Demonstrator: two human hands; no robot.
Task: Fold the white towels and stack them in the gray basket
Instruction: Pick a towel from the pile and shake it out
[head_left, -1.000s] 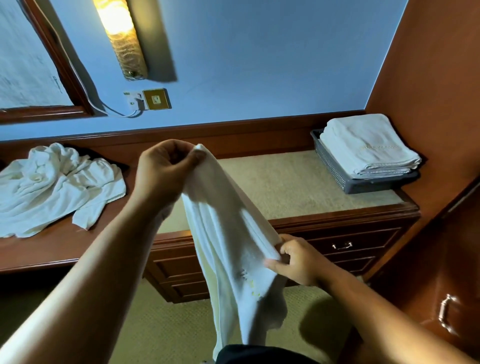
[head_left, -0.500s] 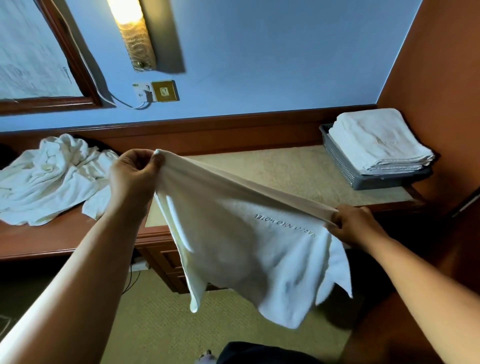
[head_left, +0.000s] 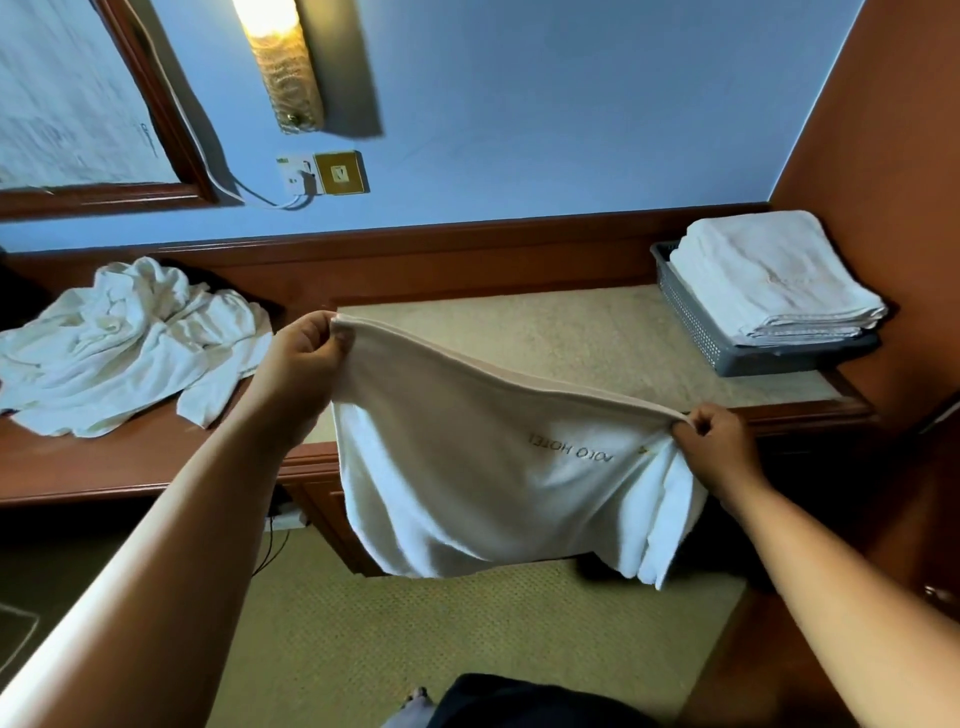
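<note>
Towel (head_left: 483, 488) we're working on is a white hotel one with stitched lettering. It hangs in the air in front of the dresser (head_left: 810, 409), not resting on anything. Our left hand (head_left: 306, 364) pinches one top corner, fingers curled over the hem. Our right hand (head_left: 719, 449) has the other end bunched in a closed fist, so that side hangs in pleats. The top edge runs taut between them, higher on the left and lower on the right. That's the long axis, roughly parallel to the dresser front. The rest hangs down toward the carpet (head_left: 467, 623).

Right behind the towel is the dresser's beige inlaid top (head_left: 545, 338). It looks like the obvious spot to lay the towel flat for folding, so our guess is the next move goes forward and down.

The gray basket (head_left: 693, 325) sits at the far right end of that top, by the side panel (head_left: 883, 156). A stack of folded towels (head_left: 769, 280) already rises over its rim. It's off to the right and beyond both hands, so the right hand is the nearer one. Way over on the left, a crumpled pile of unfolded towels (head_left: 124, 348) waits, so there's a fair bit left to do.
</note>
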